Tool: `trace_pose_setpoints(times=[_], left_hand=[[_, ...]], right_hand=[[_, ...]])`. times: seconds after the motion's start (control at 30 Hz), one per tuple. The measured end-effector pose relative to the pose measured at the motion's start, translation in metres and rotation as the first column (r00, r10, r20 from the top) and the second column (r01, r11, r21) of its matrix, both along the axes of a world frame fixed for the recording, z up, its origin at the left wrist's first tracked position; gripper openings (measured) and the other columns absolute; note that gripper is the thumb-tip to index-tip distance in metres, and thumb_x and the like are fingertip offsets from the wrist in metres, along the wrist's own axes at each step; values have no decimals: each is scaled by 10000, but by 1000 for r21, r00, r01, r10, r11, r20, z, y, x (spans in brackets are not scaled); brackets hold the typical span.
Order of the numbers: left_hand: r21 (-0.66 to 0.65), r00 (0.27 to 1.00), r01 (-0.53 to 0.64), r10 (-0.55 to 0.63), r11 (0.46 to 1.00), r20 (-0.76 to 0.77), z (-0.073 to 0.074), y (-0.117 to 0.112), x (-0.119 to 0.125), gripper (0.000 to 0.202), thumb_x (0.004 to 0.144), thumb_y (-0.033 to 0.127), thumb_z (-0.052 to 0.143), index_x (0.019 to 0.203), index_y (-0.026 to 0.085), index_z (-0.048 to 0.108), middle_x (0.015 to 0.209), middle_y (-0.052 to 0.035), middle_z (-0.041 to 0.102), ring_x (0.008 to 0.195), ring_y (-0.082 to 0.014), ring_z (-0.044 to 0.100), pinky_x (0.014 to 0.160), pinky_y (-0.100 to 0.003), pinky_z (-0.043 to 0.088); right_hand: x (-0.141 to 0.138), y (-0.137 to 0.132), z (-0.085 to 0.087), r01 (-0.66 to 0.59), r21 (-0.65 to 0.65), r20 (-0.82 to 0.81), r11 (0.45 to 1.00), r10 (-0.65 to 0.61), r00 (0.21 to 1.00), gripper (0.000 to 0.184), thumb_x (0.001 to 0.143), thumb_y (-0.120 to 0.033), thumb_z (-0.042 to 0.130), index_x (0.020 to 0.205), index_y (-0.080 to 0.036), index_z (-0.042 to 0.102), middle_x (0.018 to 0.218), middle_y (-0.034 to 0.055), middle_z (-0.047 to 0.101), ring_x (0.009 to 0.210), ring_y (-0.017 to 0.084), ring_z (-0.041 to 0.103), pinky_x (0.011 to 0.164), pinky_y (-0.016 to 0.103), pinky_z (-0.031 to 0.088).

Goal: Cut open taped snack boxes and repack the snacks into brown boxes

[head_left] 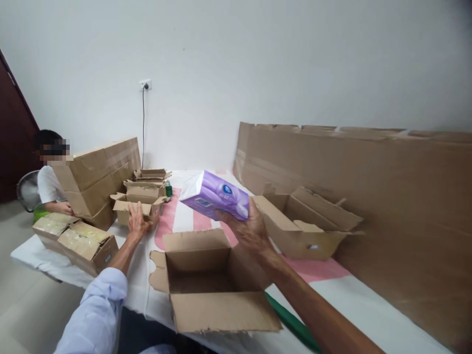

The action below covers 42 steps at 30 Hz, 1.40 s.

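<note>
My right hand [250,228] grips one end of a purple and white tissue pack [223,194], holding it tilted in the air. Below the pack stands an open cardboard box [221,309] with its flaps folded outward; the part of its inside that shows holds nothing. My left hand [138,223] reaches out with fingers apart at the near side of a smaller open carton [123,211]. Its fingertips overlap the carton's front flap, and I cannot tell how firmly they touch it.
Closed cartons [83,241] lie at the table's left edge, before a stack of boxes [96,179]. A person [51,182] sits behind them. Another open box [309,243] stands at right, beside a tall cardboard sheet [387,196]. A striped cloth [167,219] covers the table.
</note>
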State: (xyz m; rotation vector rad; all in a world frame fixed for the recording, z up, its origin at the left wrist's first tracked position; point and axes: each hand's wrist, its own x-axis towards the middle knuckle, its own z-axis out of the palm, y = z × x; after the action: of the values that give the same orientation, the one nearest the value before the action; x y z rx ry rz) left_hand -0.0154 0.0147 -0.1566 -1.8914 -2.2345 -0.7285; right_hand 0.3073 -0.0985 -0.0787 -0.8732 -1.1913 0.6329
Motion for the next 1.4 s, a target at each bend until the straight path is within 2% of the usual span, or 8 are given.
trace_pose_setpoints(times=[0.13,0.3,0.4,0.63,0.73,0.83,1.13,1.4], left_hand=[[6,1000,27,-27,1000,0,8,17,5,1015,760,359,875,1618,173,364,1739,-303,110,1394,-512,528,1060,-561,516],[-46,996,45,-48,998,-70,5,9,1,1062,711,216,857,1638,245,340,1728,-257,202,1396,-506,507,1025,-587,533],[-38,994,11,-15,999,-104,3,7,-3,969,754,198,805,1617,263,370,1711,-232,244,1405,-471,512,1028,-564,541],[-51,991,42,-48,998,-126,10,25,-8,882,779,270,819,1572,230,436,1737,-224,202,1473,-457,443,1099,-544,500],[-72,988,52,-62,996,-142,11,30,-12,993,741,224,834,1620,245,372,1754,-213,175,1460,-461,460,1081,-549,515],[-88,987,44,-56,995,-149,10,36,-12,1091,711,183,838,1661,235,304,1759,-228,140,1405,-479,514,1054,-557,533],[-86,990,26,-37,996,-133,10,67,-1,1073,720,208,822,1666,228,315,1758,-243,110,1370,-515,535,1027,-597,541],[-94,994,35,-45,995,-105,9,76,7,1055,739,204,810,1667,224,308,1768,-239,70,1416,-511,498,1055,-598,527]], right_hand=[[16,8,-12,17,-47,33,999,-15,999,641,666,-531,898,1155,-239,603,1060,65,769,918,279,716,804,430,613],[27,13,-21,74,-64,44,995,-71,997,647,673,-580,885,1154,-237,618,1033,60,764,893,272,713,791,431,616],[31,13,-21,61,-44,52,997,-59,997,642,688,-583,878,1160,-242,610,1036,58,761,910,272,713,796,421,616],[48,21,-20,143,-80,94,987,-135,986,701,662,-653,844,1176,-249,591,1036,85,737,908,301,688,795,453,592],[54,27,-20,153,-87,108,984,-144,984,678,675,-658,830,1166,-251,601,1043,105,741,920,318,692,769,451,595],[56,30,-20,164,-90,126,982,-152,980,651,682,-660,825,1135,-249,604,1023,94,743,899,310,691,787,465,594],[60,41,-25,197,-14,189,980,-191,963,576,730,-640,811,1091,-236,613,952,44,730,808,241,666,682,368,565],[59,45,-22,179,-92,160,979,-163,973,633,637,-677,857,1030,-245,612,896,41,726,795,268,666,657,382,562]])
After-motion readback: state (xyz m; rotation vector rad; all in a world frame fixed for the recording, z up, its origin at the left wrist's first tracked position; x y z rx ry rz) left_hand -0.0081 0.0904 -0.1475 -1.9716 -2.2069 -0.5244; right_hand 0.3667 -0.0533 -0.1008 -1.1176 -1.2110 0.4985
